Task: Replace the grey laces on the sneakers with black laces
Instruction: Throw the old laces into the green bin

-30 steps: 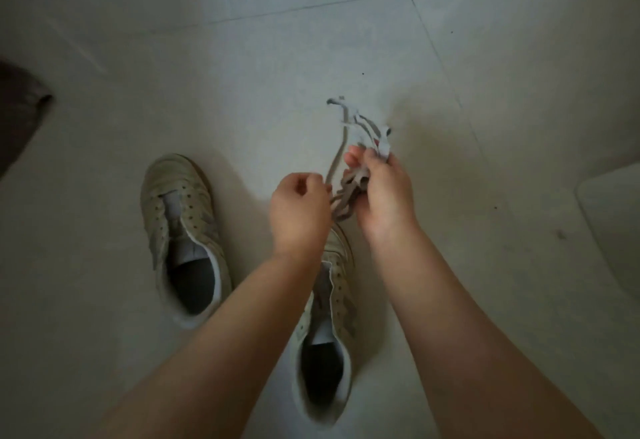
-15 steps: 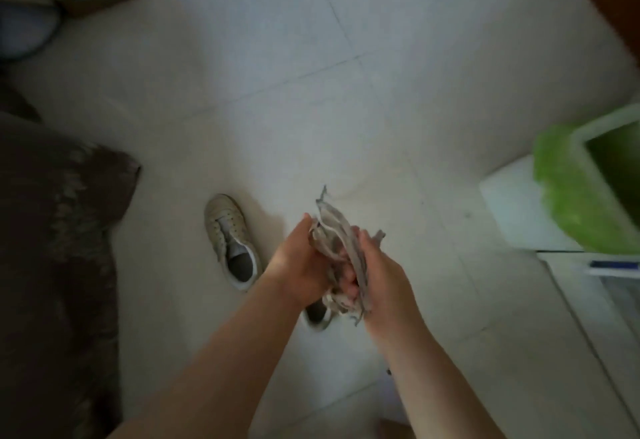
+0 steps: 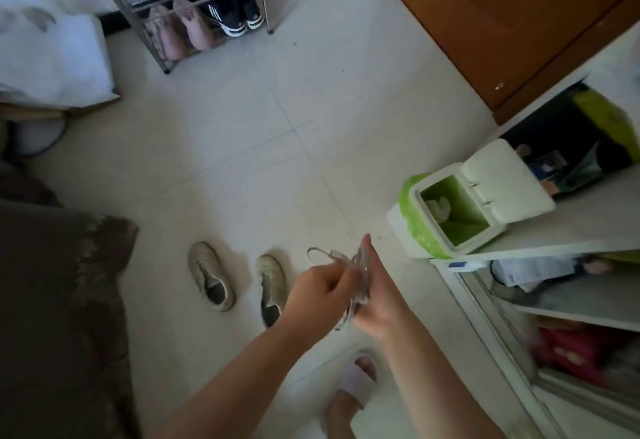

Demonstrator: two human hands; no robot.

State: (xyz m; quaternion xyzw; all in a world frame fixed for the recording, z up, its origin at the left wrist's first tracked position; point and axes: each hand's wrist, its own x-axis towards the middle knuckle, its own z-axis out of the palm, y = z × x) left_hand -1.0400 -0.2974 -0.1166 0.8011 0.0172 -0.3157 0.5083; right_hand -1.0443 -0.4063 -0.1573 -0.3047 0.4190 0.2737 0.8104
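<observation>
Both hands hold the bundled grey laces above the floor: left hand pinching them, right hand gripping them. Two unlaced sneakers stand at left.

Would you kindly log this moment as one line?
hands: both hold grey laces | sneakers: unlaced, on floor | bin: lid open, right of hands
</observation>
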